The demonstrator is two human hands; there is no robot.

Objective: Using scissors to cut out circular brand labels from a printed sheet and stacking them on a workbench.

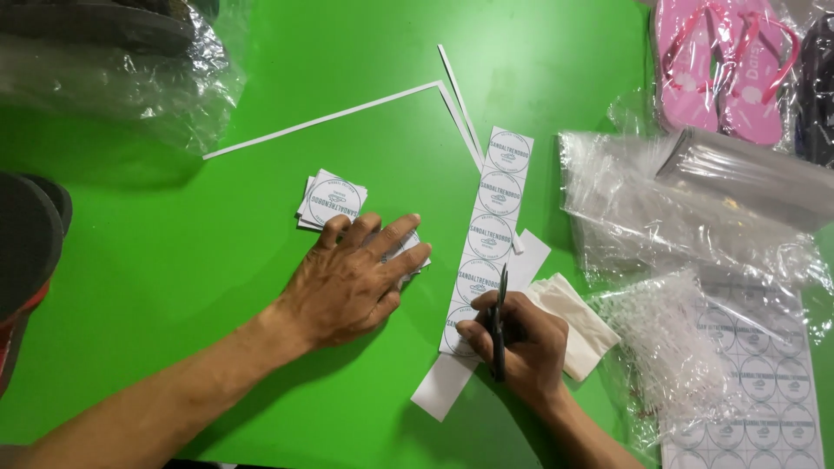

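Bright green table top (pixel 261 304) fills the view, evenly lit; nothing of the room beyond it shows. Crumpled clear plastic bags (pixel 678 217) lie along the right side and another at the upper left.

Left hand (pixel 352 278) lies palm down, fingers spread and flat, pressing on a small pile of cut square labels (pixel 332 200); part of the pile shows just above the knuckles, the rest is hidden under the fingers.

Right hand (pixel 521 343) is clenched round black scissors (pixel 499 321), blades together and pointing up the table, away from the person. The same hand rests on the near end of the label strip (pixel 491 234).

The strip's long axis runs from near the right hand up and slightly right, toward the far edge. Five round printed labels show on it (the nearest partly covered by the thumb). A blank white strip lies beneath it, sticking out at the near end.

Three thin white paper trimmings (pixel 330 117) lie above: one long, running left and downward, two short beside the strip's top.

One sheet of uncut round labels (pixel 764 391) at lower right, partly under plastic. One folded white cloth or tissue (pixel 578 321) touches the right hand. One pair of pink flip-flops (pixel 725 65) in plastic at upper right.
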